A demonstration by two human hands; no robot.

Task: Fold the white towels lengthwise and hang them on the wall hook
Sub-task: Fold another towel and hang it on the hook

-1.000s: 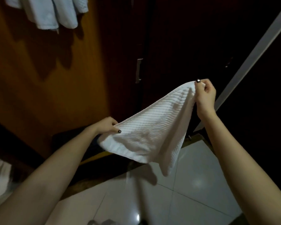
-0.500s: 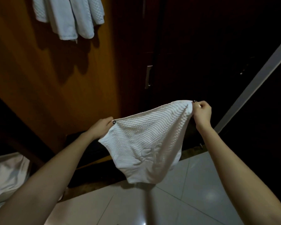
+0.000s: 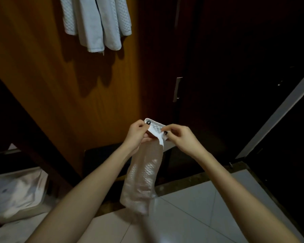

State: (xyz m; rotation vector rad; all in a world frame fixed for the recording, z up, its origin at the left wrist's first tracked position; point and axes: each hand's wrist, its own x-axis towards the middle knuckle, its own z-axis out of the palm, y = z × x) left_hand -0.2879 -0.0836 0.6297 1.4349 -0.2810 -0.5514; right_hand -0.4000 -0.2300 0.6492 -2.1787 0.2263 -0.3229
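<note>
Wood-grain wall panel (image 3: pixel 56 88), orange-brown, warmly lit, dimmer toward its foot. To its right is a very dark door (image 3: pixel 218 67) with a slim upright metal handle (image 3: pixel 177 89). Pale grey strip (image 3: pixel 277 113) runs diagonally up the right side. Floor (image 3: pixel 191 218): glossy white tiles, thin grout lines, faint sheen. Dark speckled threshold (image 3: pixel 188 183) lies between tiles and door. Low black box (image 3: pixel 102 158) at the panel's base. Room dim overall.
</note>
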